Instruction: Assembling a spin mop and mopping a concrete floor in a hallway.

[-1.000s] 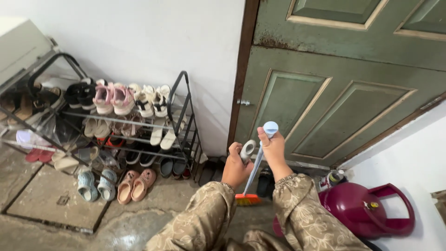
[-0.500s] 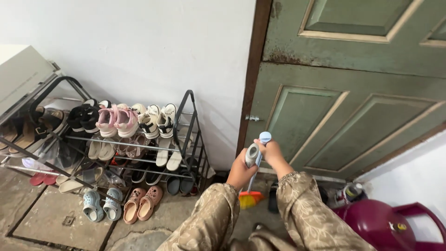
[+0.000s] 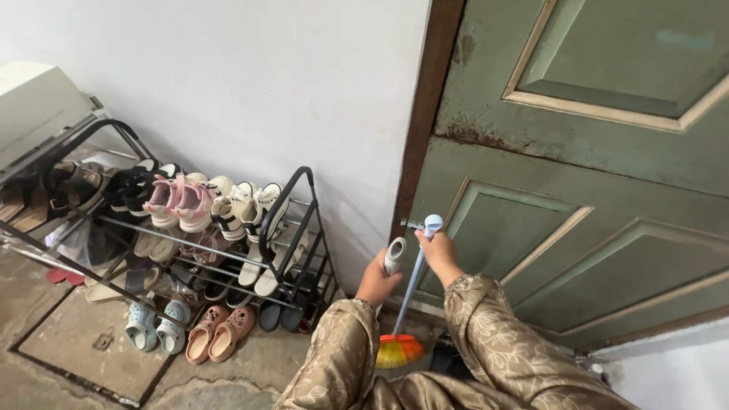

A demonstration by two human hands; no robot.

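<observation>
My right hand (image 3: 440,250) grips the top of a pale blue broom handle (image 3: 416,275), which runs down to orange and yellow bristles (image 3: 400,351) on the floor by the door. My left hand (image 3: 377,279) holds the grey handle (image 3: 395,255) of a second tool upright, right beside the broom handle. Both sleeves are beige with a floral pattern. What hangs below the grey handle is hidden by my arm.
A worn green panelled door (image 3: 577,190) with a brown frame (image 3: 425,129) stands right ahead. A black metal shoe rack (image 3: 292,220) full of shoes and sandals lines the white wall on the left. Several slippers (image 3: 190,334) lie on the concrete floor.
I have moved closer to the door and turned left; the maroon gas cylinder has left the view. Both hands keep their hold, and the broom now stands nearer the door frame.
</observation>
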